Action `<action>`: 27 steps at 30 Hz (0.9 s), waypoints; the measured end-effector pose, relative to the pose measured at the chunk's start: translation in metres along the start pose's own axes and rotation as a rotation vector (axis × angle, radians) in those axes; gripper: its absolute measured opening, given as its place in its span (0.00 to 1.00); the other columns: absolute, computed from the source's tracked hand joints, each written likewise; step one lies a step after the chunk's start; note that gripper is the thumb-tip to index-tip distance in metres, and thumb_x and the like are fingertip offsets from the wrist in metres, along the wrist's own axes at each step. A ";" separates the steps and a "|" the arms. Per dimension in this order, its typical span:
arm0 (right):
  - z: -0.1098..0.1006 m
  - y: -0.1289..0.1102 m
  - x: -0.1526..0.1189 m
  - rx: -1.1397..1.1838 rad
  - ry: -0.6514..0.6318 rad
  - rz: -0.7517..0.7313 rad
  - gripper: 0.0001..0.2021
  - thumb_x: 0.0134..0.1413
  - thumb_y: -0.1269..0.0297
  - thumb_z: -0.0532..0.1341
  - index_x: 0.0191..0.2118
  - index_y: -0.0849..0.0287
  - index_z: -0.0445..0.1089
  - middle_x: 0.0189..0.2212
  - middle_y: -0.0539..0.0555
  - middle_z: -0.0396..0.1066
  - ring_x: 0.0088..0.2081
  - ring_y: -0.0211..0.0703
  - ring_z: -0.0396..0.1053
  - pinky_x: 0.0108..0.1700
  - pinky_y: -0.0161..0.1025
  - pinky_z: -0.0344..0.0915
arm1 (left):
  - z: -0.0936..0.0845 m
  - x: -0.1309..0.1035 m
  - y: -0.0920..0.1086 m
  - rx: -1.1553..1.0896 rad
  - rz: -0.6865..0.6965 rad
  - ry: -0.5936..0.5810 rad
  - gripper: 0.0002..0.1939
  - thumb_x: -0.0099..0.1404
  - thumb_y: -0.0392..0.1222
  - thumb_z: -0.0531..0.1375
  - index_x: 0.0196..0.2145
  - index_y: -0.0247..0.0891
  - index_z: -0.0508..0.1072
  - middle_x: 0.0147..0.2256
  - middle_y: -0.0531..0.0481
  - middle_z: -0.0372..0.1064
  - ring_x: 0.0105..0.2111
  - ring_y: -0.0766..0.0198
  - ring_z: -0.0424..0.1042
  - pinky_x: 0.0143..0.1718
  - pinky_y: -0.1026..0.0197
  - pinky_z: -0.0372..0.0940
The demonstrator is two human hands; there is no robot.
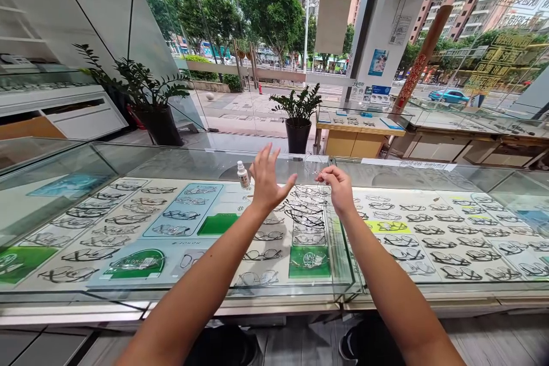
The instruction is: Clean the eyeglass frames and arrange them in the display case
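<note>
One holding step is seemingly occupying the right hand (339,186), pinching thin, clear eyeglasses (315,166); the spread left hand (268,182), hovering beside a white plastic bottle (242,175), is likely needing to close.

Bottle (243,175) on counter (295,304). Right of bottle: left hand (268,180) just beside, then glasses (317,174) in right hand (340,187). In counter: frames (180,215) left, right and in front of bottle. Behind bottle: left plant (153,111), right plant (298,126), table (355,141) farther right.
</note>
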State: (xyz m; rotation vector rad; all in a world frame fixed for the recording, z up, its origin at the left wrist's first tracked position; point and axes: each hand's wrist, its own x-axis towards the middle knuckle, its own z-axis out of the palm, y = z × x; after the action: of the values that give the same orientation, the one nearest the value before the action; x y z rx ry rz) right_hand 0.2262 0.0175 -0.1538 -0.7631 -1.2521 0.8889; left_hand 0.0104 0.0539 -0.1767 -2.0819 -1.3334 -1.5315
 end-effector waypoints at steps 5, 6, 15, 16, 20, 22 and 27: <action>-0.003 -0.001 -0.001 -0.102 -0.063 -0.032 0.07 0.55 0.64 0.63 0.26 0.53 0.74 0.26 0.50 0.74 0.33 0.45 0.69 0.41 0.44 0.65 | -0.010 0.002 0.018 -0.045 0.257 0.035 0.43 0.66 0.61 0.68 0.72 0.41 0.62 0.64 0.36 0.72 0.66 0.40 0.67 0.66 0.41 0.56; -0.004 -0.002 -0.001 -0.108 -0.079 -0.025 0.07 0.54 0.64 0.63 0.26 0.53 0.74 0.26 0.50 0.74 0.32 0.45 0.68 0.40 0.44 0.65 | -0.011 0.002 0.020 -0.047 0.262 0.024 0.42 0.66 0.62 0.68 0.71 0.41 0.63 0.62 0.36 0.74 0.65 0.40 0.69 0.64 0.42 0.57; -0.003 -0.007 -0.002 -0.103 -0.201 0.021 0.08 0.56 0.63 0.63 0.27 0.54 0.75 0.25 0.51 0.75 0.29 0.44 0.67 0.37 0.44 0.66 | -0.014 0.001 0.026 -0.080 0.262 0.078 0.28 0.65 0.61 0.72 0.55 0.42 0.76 0.47 0.44 0.82 0.49 0.48 0.77 0.52 0.47 0.61; -0.003 -0.007 -0.002 -0.091 -0.203 -0.002 0.08 0.58 0.62 0.63 0.29 0.54 0.76 0.27 0.51 0.76 0.30 0.44 0.68 0.38 0.44 0.67 | -0.015 0.001 0.027 -0.085 0.245 0.091 0.28 0.65 0.61 0.71 0.54 0.42 0.76 0.47 0.45 0.82 0.48 0.49 0.77 0.51 0.47 0.62; -0.003 -0.007 -0.004 -0.105 -0.114 -0.141 0.13 0.62 0.55 0.63 0.48 0.53 0.76 0.42 0.55 0.79 0.44 0.50 0.76 0.50 0.48 0.70 | -0.020 0.004 0.033 -0.117 0.112 0.187 0.26 0.65 0.62 0.71 0.52 0.42 0.76 0.45 0.44 0.81 0.45 0.50 0.77 0.49 0.48 0.64; -0.002 -0.006 -0.007 -0.218 -0.025 -0.209 0.18 0.61 0.52 0.66 0.53 0.52 0.73 0.48 0.57 0.78 0.50 0.52 0.75 0.52 0.49 0.69 | -0.022 0.005 0.034 -0.136 0.028 0.255 0.26 0.65 0.62 0.71 0.51 0.42 0.76 0.44 0.44 0.80 0.44 0.51 0.77 0.49 0.47 0.66; 0.011 -0.008 -0.020 -0.488 0.151 -0.358 0.23 0.59 0.50 0.70 0.55 0.52 0.69 0.47 0.57 0.76 0.46 0.52 0.74 0.49 0.51 0.69 | -0.024 0.007 0.034 -0.202 -0.075 0.365 0.26 0.64 0.59 0.73 0.50 0.41 0.75 0.43 0.46 0.76 0.43 0.54 0.75 0.48 0.48 0.69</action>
State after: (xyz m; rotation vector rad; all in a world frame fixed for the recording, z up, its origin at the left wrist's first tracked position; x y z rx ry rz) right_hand 0.2152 -0.0035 -0.1545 -0.9288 -1.4302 0.2281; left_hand 0.0213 0.0235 -0.1495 -1.7533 -1.1736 -2.0335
